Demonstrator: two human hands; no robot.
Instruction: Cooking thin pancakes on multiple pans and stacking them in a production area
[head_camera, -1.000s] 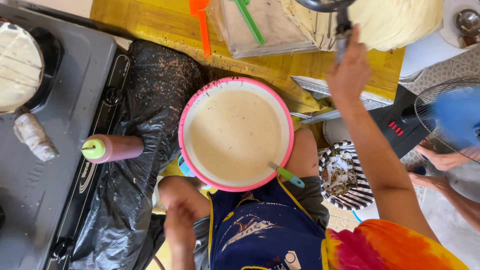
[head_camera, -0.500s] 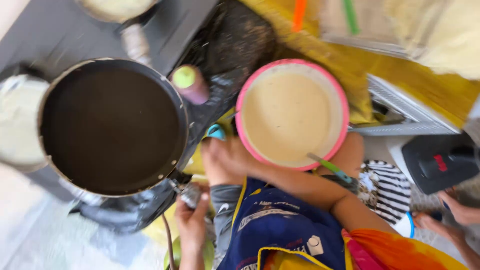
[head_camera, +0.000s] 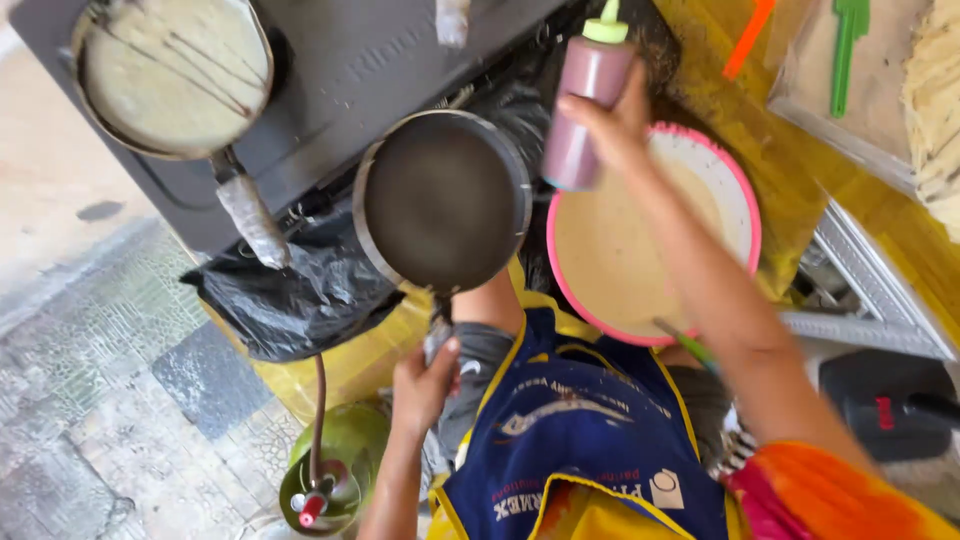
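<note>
My left hand grips the handle of an empty dark frying pan, held out in front of my blue apron, just left of the bowl. Gripped in my right hand is a pinkish squeeze bottle with a pale green cap, raised over the bowl's left edge beside the pan. The pink-rimmed bowl is filled with pale batter, and a green-handled utensil rests in its near side.
A second pan with pale batter streaked brown sits on the dark stove. A black plastic bag hangs off the stove's edge. A green gas cylinder stands on the floor. Orange and green spatulas lie far right.
My right hand has picked the squeeze bottle up from beside the stove. The empty pan in my left hand has moved right, close to the bowl.
</note>
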